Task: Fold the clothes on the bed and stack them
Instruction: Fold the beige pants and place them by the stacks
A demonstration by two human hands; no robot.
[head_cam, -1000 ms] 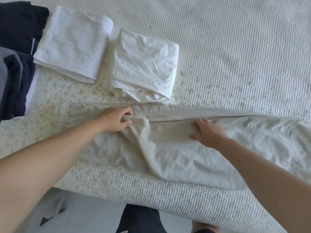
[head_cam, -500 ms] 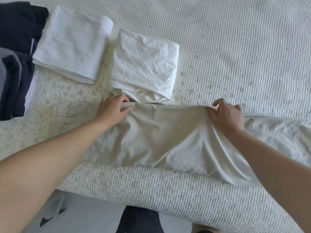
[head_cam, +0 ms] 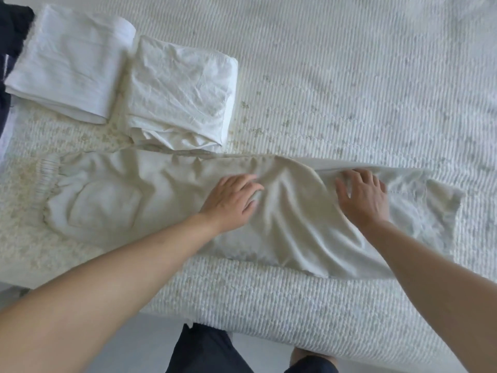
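Beige trousers (head_cam: 139, 200) lie lengthwise along the near edge of the bed, folded leg over leg, with the elastic waistband at the left. My left hand (head_cam: 231, 197) presses flat on the middle of the trousers, fingers straight. My right hand (head_cam: 363, 195) lies flat on the leg part further right, fingers spread. A folded cream garment (head_cam: 180, 92) sits just behind the trousers. A folded white garment (head_cam: 70, 60) lies to its left.
Dark clothes (head_cam: 10, 36) are piled at the far left edge. The ribbed white bedspread (head_cam: 349, 76) stretches away to the right and back. The bed's near edge (head_cam: 269, 300) curves down to the floor by my legs.
Both hands have let go of the upper trouser leg after bringing it over to the far edge. They slid rightwards and now press flat on the fabric.
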